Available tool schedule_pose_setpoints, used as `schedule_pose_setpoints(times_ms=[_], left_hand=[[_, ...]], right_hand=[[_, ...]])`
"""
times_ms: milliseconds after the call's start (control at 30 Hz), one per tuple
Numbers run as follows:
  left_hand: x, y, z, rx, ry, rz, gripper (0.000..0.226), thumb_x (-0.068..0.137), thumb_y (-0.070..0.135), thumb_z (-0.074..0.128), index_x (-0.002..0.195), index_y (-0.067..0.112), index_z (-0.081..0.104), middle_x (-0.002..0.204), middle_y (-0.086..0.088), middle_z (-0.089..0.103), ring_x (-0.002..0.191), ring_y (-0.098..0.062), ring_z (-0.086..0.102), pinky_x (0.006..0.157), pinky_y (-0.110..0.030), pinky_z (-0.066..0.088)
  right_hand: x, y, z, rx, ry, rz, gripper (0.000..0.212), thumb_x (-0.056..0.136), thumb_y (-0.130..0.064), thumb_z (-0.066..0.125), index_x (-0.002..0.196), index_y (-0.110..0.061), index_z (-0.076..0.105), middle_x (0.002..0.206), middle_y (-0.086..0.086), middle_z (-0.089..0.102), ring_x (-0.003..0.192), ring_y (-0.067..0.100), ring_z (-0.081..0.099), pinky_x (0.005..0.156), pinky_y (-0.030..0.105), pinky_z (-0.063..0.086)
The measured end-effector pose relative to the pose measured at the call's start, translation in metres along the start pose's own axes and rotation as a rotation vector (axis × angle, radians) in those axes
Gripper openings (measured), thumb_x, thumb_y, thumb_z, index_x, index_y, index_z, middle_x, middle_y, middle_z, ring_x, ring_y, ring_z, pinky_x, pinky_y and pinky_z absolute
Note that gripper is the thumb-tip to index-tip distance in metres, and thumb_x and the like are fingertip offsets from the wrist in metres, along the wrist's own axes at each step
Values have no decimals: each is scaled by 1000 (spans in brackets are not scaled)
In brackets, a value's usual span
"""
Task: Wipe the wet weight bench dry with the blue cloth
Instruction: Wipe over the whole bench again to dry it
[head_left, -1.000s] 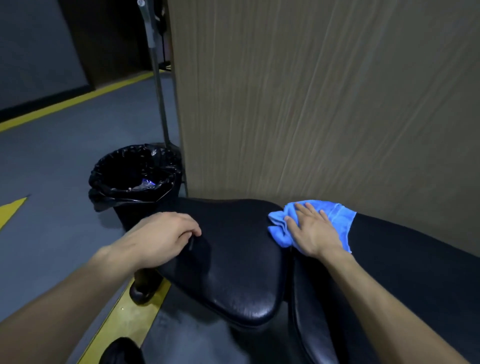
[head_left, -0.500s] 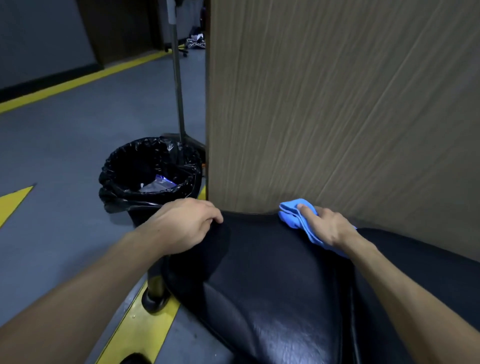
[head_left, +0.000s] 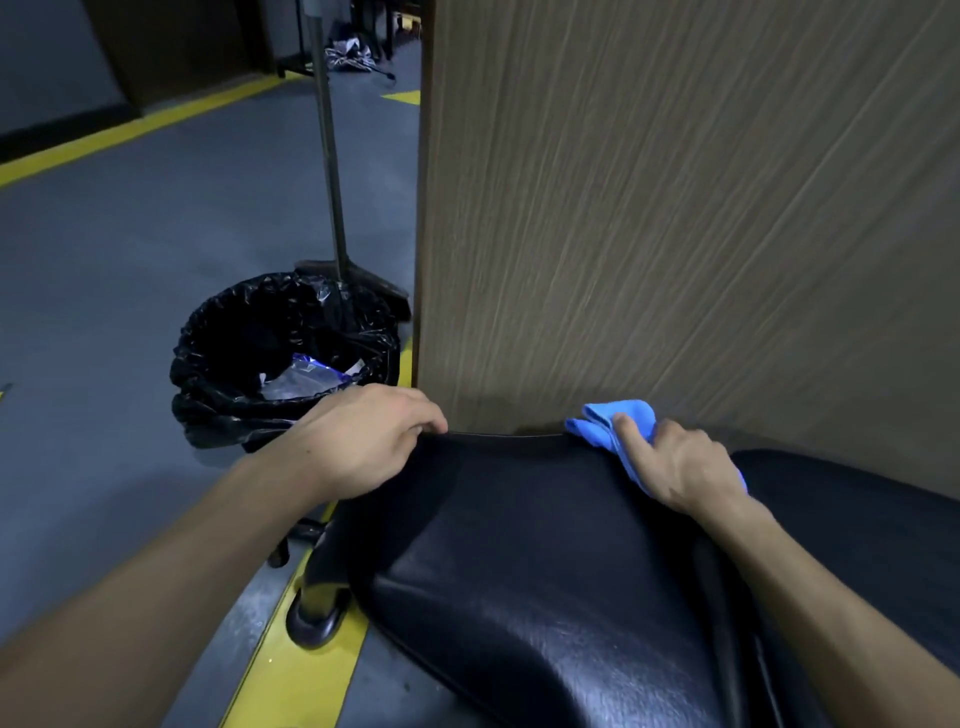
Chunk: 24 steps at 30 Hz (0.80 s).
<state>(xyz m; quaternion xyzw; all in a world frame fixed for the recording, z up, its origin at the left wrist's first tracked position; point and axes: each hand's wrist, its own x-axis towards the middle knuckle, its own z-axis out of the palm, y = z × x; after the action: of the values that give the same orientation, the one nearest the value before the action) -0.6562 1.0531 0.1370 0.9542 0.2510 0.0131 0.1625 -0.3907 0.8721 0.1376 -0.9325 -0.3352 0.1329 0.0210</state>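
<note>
Right hand (head_left: 675, 462) presses the bunched blue cloth (head_left: 613, 423) against the far edge of the black weight bench (head_left: 519, 545), fingers curled over it, beside the wooden panel (head_left: 675, 208). Left hand (head_left: 363, 441) grips the bench's far left edge, fingers curled round it, near the lined bin (head_left: 280, 358).

Blue cloth (head_left: 613, 423), black bench (head_left: 545, 545), yellow-striped grey floor (head_left: 104, 249)

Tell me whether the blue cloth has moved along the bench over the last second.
Yes. The blue cloth has moved from the gap between the pads to the seat pad's far edge by the wooden panel.
</note>
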Motion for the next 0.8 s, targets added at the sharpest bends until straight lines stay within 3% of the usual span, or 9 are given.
schedule_pose_setpoints(times_ms=[133, 233, 333, 433, 533, 667, 733, 800], left_hand=[[-8, -16, -2, 1, 39, -20, 39, 98, 14, 43, 122, 38, 63, 128, 21, 62, 112, -10, 62, 90, -39, 53], [-14, -26, -5, -19, 85, -22, 41, 95, 14, 42, 122, 38, 62, 126, 18, 64, 112, -15, 63, 89, -40, 53], [-18, -28, -13, -46, 113, -52, 42, 91, 11, 44, 116, 36, 66, 116, 13, 67, 105, -18, 64, 87, -41, 52], [-18, -27, -22, -66, 148, -81, 45, 90, 11, 40, 116, 35, 68, 115, 14, 67, 104, -15, 62, 87, -39, 51], [-18, -25, -24, -62, 200, -52, 45, 93, 11, 39, 118, 38, 66, 120, 16, 66, 108, -17, 63, 87, -42, 53], [-27, -20, -26, -75, 215, -28, 43, 99, 11, 39, 121, 38, 64, 122, 18, 64, 107, -16, 63, 86, -41, 54], [-32, -20, -27, -72, 219, -25, 43, 99, 10, 40, 122, 36, 65, 124, 17, 64, 109, -16, 63, 87, -41, 54], [-37, -21, -29, -66, 226, -36, 43, 100, 9, 40, 123, 35, 66, 126, 16, 64, 109, -15, 63, 87, -41, 55]], right_hand=[[26, -47, -1, -84, -58, 124, 79, 94, -68, 23, 137, -10, 55, 138, 16, 58, 127, 36, 53, 100, 42, 40], [12, -117, 23, -153, -80, -140, 77, 97, -67, 21, 137, -12, 57, 141, 13, 58, 131, 34, 52, 104, 41, 39], [-26, -183, 47, -116, -87, -406, 69, 98, -62, 21, 127, -13, 61, 130, 15, 64, 121, 35, 58, 96, 42, 41], [-40, -177, 51, -28, -85, -514, 63, 96, -66, 25, 118, -18, 59, 119, 11, 67, 112, 34, 61, 92, 43, 43], [-15, -113, 32, -30, -104, -383, 69, 93, -73, 26, 118, -20, 62, 123, 12, 68, 117, 34, 60, 100, 42, 41], [20, -20, 0, -51, -90, -10, 92, 81, -88, 23, 135, -24, 61, 136, 15, 61, 128, 35, 55, 105, 45, 38], [22, -5, -5, 32, -97, 98, 98, 77, -90, 26, 138, -20, 58, 138, 17, 59, 128, 37, 53, 106, 46, 38], [25, -16, -3, -11, -81, 90, 92, 84, -82, 29, 136, -12, 58, 136, 20, 59, 127, 38, 53, 103, 43, 39]])
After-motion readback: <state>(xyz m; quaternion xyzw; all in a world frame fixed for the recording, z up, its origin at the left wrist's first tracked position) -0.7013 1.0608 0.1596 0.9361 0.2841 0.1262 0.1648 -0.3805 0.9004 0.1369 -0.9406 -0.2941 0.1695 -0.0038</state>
